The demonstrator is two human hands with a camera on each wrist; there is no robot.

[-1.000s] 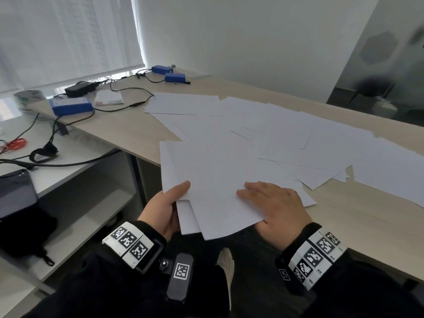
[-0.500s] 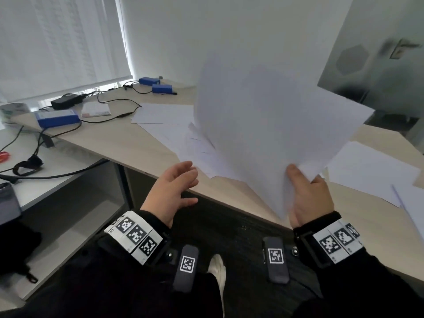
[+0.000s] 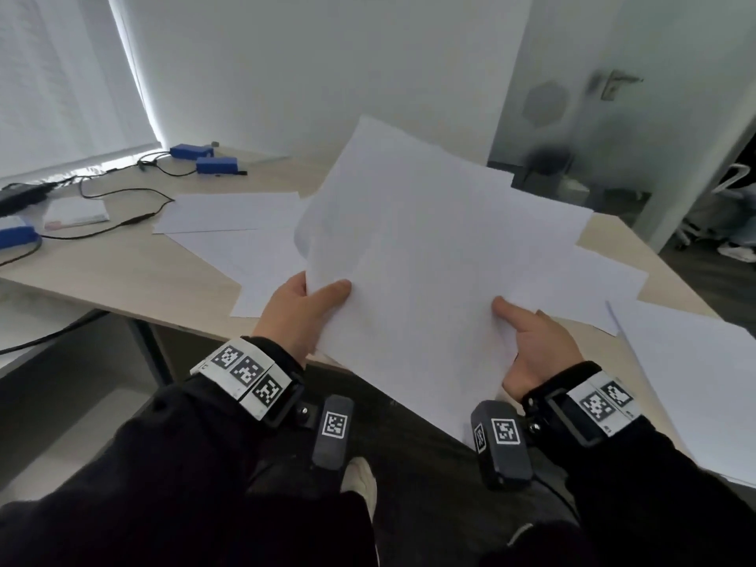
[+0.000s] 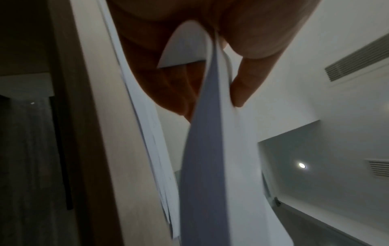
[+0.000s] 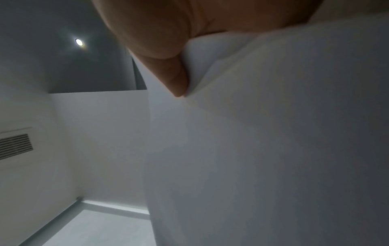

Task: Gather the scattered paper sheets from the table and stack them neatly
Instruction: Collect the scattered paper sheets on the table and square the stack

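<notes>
A loose bunch of white paper sheets (image 3: 421, 255) is held up over the near edge of the wooden table (image 3: 135, 276), tilted toward me. My left hand (image 3: 304, 311) pinches its left edge, thumb on top; the left wrist view shows the sheets (image 4: 212, 149) between thumb and fingers (image 4: 244, 86). My right hand (image 3: 532, 345) grips the lower right edge, with the thumb (image 5: 168, 73) pressed on the paper (image 5: 263, 149). More sheets lie scattered on the table: at the left (image 3: 233, 210), behind the bunch (image 3: 605, 280) and at the far right (image 3: 695, 382).
At the table's back left lie two blue boxes (image 3: 204, 157), black cables (image 3: 122, 198), a small white pad (image 3: 75, 212) and another blue box (image 3: 16, 237). A lower white desk (image 3: 45, 321) stands left. A glass door (image 3: 613, 116) is behind on the right.
The bunch, lifted by the right hand alone half a second ago, has come lower and flatter. My left hand has moved from open air onto its left edge and now pinches it.
</notes>
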